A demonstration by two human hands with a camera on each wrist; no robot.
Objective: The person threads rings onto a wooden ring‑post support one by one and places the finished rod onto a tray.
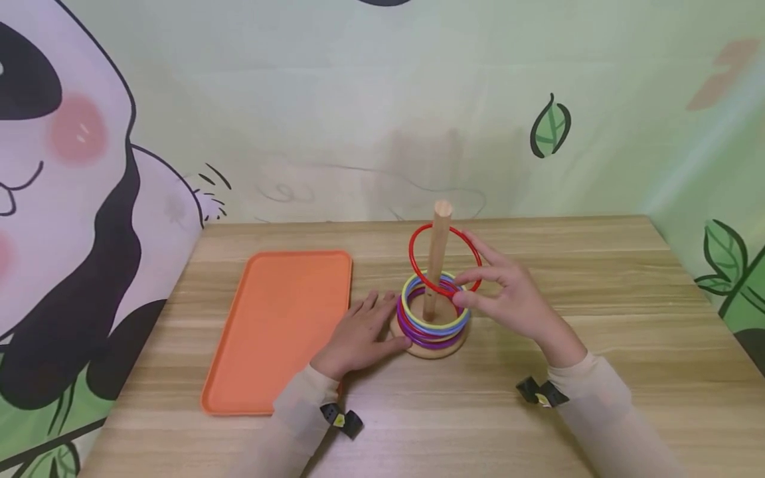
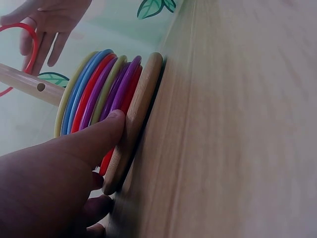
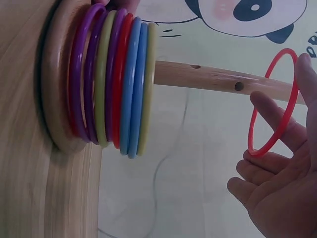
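Note:
A wooden ring stand's upright peg [image 1: 438, 249] rises from a round wooden base [image 2: 143, 91]. Around its foot lie several stacked rings in purple, red, blue and yellow-green, with a yellow-green ring [image 3: 148, 94] uppermost. My right hand [image 1: 512, 295] holds a red ring [image 1: 411, 252] by its right side, thumb and fingers at the rim. That ring is tilted and encircles the peg above the stack. On the left side of the stand, my left hand [image 1: 361, 335] grips the base and lowest rings, its thumb [image 2: 106, 131] in front; its other fingers are partly hidden in the left wrist view.
An orange rectangular tray [image 1: 287, 325] lies left of the stand, partly beneath the left forearm. The wood-grain table [image 1: 627, 299] meets a wall [image 1: 358, 119] painted with a panda and leaves just behind the stand.

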